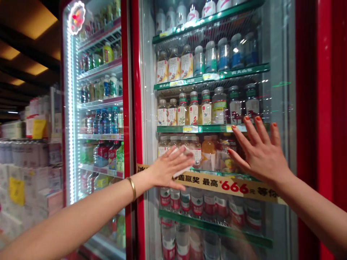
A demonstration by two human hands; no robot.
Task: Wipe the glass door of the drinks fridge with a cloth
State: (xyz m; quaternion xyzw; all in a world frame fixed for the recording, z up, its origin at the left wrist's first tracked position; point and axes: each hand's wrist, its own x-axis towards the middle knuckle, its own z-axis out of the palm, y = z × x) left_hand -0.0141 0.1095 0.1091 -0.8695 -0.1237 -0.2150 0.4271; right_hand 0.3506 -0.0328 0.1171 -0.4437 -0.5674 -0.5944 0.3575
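The banner, a yellow strip with black and red characters, was seen across the glass door of a red-framed cooler. By the left hand, a white cloth was covered in part, just above the left portion of the banner. This hand was kept flat, with the fingers moderately apart and not curled around the cloth, and its outline was slightly blurred. On its wrist, a gold-coloured bracelet was worn.

The right hand was held above the right portion of the banner. It was opened wide, its fingers were spread, and nothing was seen to be gripped by it. The palm was turned to the door, but whether the glass was touched cannot be told. Orange-red polish was seen on its nails.

Behind the glass, bottles with pale labels were arranged in a row above the banner, and bottles with red labels were placed below it. To the left of the banner, a second cooler was lit by a bright light strip, and farther left, stacked goods with a yellow tag were blurred.
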